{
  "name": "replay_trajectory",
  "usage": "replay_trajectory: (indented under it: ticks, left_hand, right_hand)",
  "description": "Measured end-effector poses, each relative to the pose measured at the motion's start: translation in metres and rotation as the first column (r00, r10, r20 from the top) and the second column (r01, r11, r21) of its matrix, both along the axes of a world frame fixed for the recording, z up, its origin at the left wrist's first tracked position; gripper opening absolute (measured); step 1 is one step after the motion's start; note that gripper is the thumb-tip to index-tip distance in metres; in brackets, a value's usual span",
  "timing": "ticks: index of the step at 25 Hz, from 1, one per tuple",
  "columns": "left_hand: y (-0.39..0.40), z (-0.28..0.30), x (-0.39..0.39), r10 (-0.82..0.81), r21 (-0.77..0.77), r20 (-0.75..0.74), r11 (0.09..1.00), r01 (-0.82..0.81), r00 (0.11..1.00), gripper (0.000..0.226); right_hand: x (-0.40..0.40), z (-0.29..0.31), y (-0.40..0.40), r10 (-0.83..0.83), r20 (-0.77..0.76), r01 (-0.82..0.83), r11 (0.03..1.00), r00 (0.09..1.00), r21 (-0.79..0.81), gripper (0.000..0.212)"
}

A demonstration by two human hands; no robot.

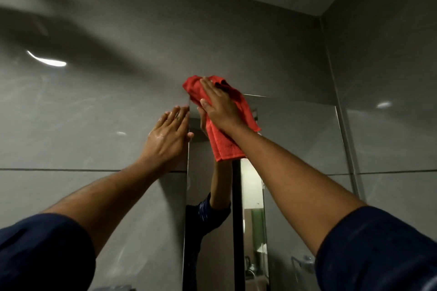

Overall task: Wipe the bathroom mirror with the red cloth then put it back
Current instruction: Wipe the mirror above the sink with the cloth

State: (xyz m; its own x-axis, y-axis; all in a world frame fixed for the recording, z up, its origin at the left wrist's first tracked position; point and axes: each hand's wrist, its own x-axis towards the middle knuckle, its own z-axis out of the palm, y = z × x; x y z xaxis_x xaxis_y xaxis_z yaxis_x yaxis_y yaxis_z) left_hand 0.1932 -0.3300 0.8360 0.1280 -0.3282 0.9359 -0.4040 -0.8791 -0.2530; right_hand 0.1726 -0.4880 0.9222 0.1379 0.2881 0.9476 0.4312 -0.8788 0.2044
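- The red cloth (224, 139) sits just above the middle of the frame, pressed flat against the bathroom mirror (295, 139) at its upper left corner; its bunched top spills past the mirror's top edge onto the grey wall tile (94, 106).
- The right hand (218, 107) lies on the cloth with fingers spread and pointing up and left, palm pushing the fabric to the glass. It is an open, flat press rather than a pinch; the thumb hooks the cloth's left edge.
- The cloth's long axis runs from upper left to lower right, roughly in line with the right forearm, and a loose folded tail hangs below the wrist.
- The left hand (169, 136) is flat and open on the tile just beside the mirror's left edge, its fingertips reaching that edge. It holds nothing and seems to brace the body.
- The relation that counts: nearly all the unwiped glass lies below and to the right of the cloth, toward the frame's lower right. By my reading, the next strokes should go down and right, and only the right hand is placed to make them.
- The wiping looks to be in its early part, and putting the cloth back is not yet done.
- No container or resting place for the cloth is visible here; a blurred metal fixture (305, 264) shows low in the mirror.
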Motion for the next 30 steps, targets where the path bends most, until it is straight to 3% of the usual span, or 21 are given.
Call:
replay_trajectory:
  ticks: [3,11,18,24,30]
  left_hand:
    - [0.013,-0.007,-0.007,0.027,0.062,-0.034,0.998,-0.025,0.999,0.062]
    - [0.035,-0.065,-0.011,0.046,0.004,-0.099,0.999,-0.045,0.994,0.063]
    - [0.026,-0.148,-0.031,0.03,0.025,-0.202,0.999,-0.025,0.979,0.066]
    - [0.018,-0.246,-0.064,0.009,0.029,-0.409,1.0,0.004,0.912,0.068]
    - [0.027,-0.352,-0.112,0.029,0.059,-0.561,0.998,0.005,0.828,0.072]
  right_hand:
    - [-0.002,0.0,0.018,0.033,-0.044,-0.036,0.997,0.998,-0.063,0.056]
    - [-0.008,-0.048,0.024,0.14,-0.219,-0.177,0.971,0.966,-0.16,0.054]
    - [-0.012,-0.158,0.012,0.107,-0.291,-0.165,0.969,0.951,-0.182,0.057]
    - [-0.02,-0.258,0.004,0.041,-0.356,-0.135,0.96,0.934,-0.245,0.069]
    - [-0.029,-0.379,-0.004,-0.027,-0.608,-0.199,0.933,0.794,-0.301,0.08]
